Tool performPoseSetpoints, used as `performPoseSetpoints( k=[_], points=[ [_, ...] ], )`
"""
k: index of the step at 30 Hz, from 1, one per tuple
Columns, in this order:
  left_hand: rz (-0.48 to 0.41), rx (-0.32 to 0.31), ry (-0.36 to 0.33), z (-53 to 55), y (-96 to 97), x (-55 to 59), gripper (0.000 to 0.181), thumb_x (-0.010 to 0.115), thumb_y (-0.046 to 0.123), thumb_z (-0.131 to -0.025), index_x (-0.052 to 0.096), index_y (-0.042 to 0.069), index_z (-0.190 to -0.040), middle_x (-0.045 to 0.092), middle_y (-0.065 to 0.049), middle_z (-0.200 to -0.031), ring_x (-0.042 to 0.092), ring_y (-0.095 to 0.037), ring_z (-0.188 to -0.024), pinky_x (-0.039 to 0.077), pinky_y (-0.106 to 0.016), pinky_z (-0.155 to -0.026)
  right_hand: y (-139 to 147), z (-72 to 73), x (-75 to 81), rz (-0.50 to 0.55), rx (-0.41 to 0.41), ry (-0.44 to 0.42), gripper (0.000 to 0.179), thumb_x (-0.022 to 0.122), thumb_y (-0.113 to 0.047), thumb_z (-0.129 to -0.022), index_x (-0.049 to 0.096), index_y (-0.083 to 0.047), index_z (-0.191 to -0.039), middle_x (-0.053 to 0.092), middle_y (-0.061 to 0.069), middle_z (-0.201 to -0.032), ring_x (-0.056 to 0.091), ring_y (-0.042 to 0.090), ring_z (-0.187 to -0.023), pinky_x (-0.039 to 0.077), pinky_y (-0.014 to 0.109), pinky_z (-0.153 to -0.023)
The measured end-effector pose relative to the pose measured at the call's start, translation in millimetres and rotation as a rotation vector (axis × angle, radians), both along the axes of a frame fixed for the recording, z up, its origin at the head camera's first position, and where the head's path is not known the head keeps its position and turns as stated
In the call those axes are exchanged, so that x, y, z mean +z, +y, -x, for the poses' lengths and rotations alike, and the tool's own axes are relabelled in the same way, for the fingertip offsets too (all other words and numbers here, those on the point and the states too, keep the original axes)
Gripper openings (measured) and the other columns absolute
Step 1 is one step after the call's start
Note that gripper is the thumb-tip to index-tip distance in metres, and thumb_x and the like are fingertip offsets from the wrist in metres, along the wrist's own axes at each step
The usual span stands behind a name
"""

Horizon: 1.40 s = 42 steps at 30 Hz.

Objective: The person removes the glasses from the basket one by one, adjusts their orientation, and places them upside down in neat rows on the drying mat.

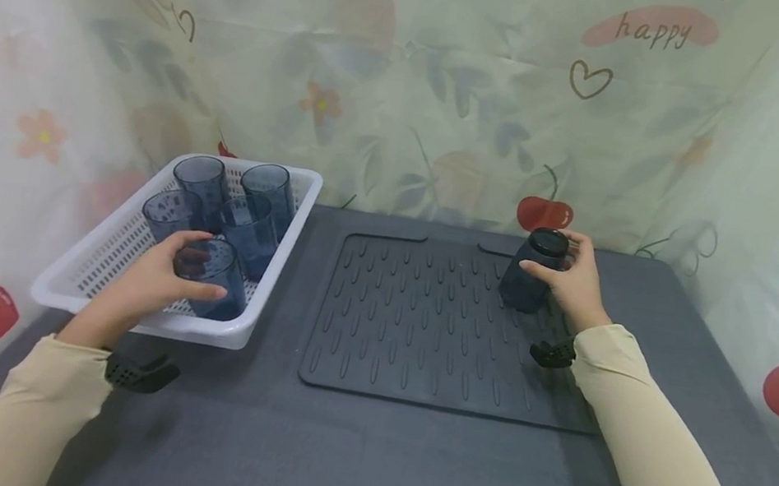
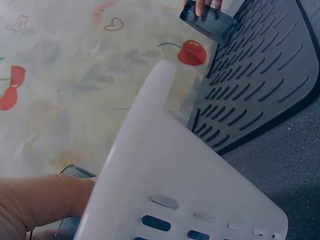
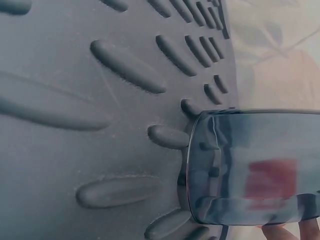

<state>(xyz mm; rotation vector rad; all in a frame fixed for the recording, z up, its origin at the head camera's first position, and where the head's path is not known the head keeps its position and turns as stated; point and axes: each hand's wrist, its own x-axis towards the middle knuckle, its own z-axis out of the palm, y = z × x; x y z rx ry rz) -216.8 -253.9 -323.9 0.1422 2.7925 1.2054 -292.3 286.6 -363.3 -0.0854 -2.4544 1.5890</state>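
Note:
My left hand is at the front of a white plastic basket, thumb and fingers spread around the upper part of a blue-tinted drinking glass. That glass stands mouth up. In the left wrist view the basket wall hides most of it. At the far right of a dark ribbed drying mat, my right hand grips another blue drinking glass near its thick base, which faces up. In the right wrist view this glass's rim is right at the mat's ridges.
Several more blue glasses, such as one at the back, stand mouth up in the basket behind my left hand. A grey cloth covers the table. A patterned curtain hangs behind and at both sides.

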Motion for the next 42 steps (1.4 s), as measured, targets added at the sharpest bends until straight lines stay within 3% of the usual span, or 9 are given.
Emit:
performPoseSetpoints(
  k=[21, 33, 42],
  points=[
    [0.033, 0.063, -0.022, -1.8, 6.3, 8.4, 0.099, 0.082, 0.031, -0.076, 0.024, 0.001, -0.150, 0.042, -0.032, -0.141, 0.043, -0.048, -0.128, 0.041, -0.060, -0.099, -2.6, -0.1, 2.4, -0.004, -0.009, -0.005, 0.089, 0.079, -0.026, -0.081, 0.021, -0.013, -0.149, 0.034, 0.019, -0.146, 0.042, 0.034, -0.132, 0.040, 0.052, -0.104],
    [0.019, 0.098, 0.011, -7.3, 5.3, 8.9, 0.099, 0.083, 0.032, -0.075, 0.025, 0.001, -0.149, 0.045, -0.031, -0.138, 0.046, -0.046, -0.124, 0.045, -0.057, -0.094, -3.0, 1.9, 2.3, 0.002, -0.024, -0.011, 0.088, 0.079, -0.025, -0.081, 0.023, -0.014, -0.148, 0.034, 0.019, -0.145, 0.043, 0.034, -0.131, 0.041, 0.052, -0.103],
    [0.002, 0.117, 0.040, -15.0, 6.3, 22.5, 0.102, 0.083, 0.034, -0.075, 0.023, 0.004, -0.151, 0.039, -0.029, -0.144, 0.042, -0.045, -0.127, 0.042, -0.057, -0.095, -1.5, 0.2, 2.6, 0.012, -0.009, -0.003, 0.090, 0.079, -0.026, -0.081, 0.022, -0.014, -0.149, 0.034, 0.018, -0.146, 0.043, 0.033, -0.130, 0.042, 0.050, -0.102]
  ],
)
